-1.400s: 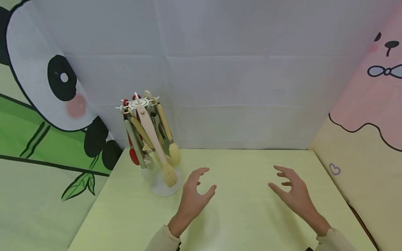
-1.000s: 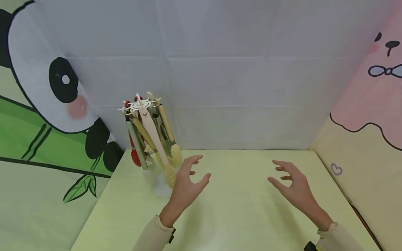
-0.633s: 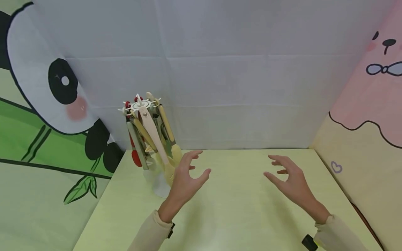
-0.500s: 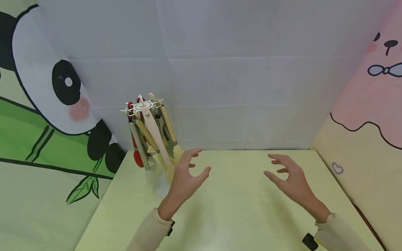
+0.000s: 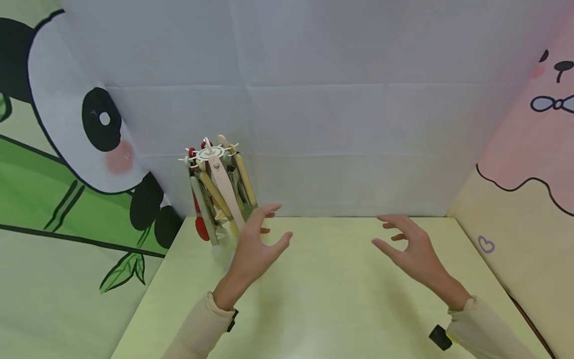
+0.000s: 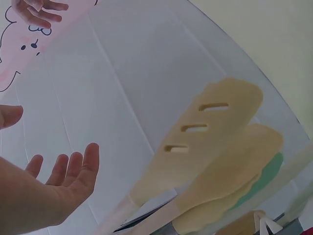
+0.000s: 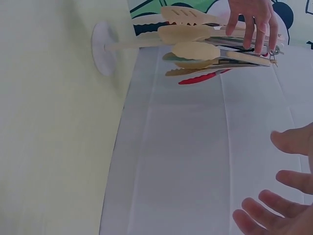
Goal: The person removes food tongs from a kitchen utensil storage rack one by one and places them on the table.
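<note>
A white hanging rack [image 5: 211,152] stands at the back left of the table, its hooks full of kitchen utensils. Among them are a cream slotted turner [image 6: 208,142], a cream spoon [image 6: 244,154] and a utensil with a red head [image 5: 202,229]. My left hand [image 5: 253,252], fingers loosely bent and holding nothing, is raised just to the right of the rack and hides its lower part in the head view. Over the right side of the table, my right hand [image 5: 414,254] also holds nothing, thumb and fingers spread apart.
The pale yellow table [image 5: 332,299] ends at a grey-white backdrop [image 5: 323,124]. A panda-print cloth [image 5: 67,124] hangs at the left, a pink bear-print one [image 5: 533,139] at the right. The rack's round white base [image 7: 102,49] shows in the right wrist view.
My left hand has moved forward and left, toward the rack, overlapping it more in view. The right hand has shifted slightly forward and left. The view has drifted a little.
</note>
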Tool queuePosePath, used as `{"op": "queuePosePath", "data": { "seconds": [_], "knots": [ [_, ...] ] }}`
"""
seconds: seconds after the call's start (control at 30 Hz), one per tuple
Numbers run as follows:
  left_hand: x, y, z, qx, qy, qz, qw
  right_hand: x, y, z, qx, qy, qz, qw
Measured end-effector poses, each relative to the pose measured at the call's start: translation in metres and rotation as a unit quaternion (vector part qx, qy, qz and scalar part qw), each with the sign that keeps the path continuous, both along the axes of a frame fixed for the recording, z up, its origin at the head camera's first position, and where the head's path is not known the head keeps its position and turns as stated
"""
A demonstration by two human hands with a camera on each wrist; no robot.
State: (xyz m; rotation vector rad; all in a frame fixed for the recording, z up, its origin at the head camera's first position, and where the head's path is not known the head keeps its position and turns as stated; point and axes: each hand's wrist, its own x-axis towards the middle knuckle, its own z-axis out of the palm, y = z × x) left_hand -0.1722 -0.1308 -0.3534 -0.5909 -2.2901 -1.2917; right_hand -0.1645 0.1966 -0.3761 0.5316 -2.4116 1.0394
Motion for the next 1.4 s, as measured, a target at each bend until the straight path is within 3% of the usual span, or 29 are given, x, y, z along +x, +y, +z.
{"op": "queuePosePath", "data": {
  "seconds": [0.3,0.57,0.9,1.27,1.4],
  "knots": [
    [0.000,-0.016,0.013,-0.021,0.029,0.018,0.9992,-0.006,-0.016,0.011,-0.001,0.015,0.025,0.9996],
    [-0.002,-0.030,0.035,-0.025,0.067,0.030,0.9970,-0.014,-0.028,0.014,-0.004,0.017,0.037,0.9992],
    [-0.001,-0.049,0.054,-0.045,0.084,0.047,0.9943,-0.020,-0.039,0.023,-0.006,0.015,0.055,0.9984],
    [-0.004,-0.068,0.071,-0.024,0.100,0.061,0.9928,-0.029,-0.058,0.031,-0.016,-0.008,0.070,0.9974],
    [-0.005,-0.076,0.080,-0.016,0.120,0.068,0.9903,-0.031,-0.066,0.034,-0.022,-0.011,0.082,0.9964]
  ]
}}
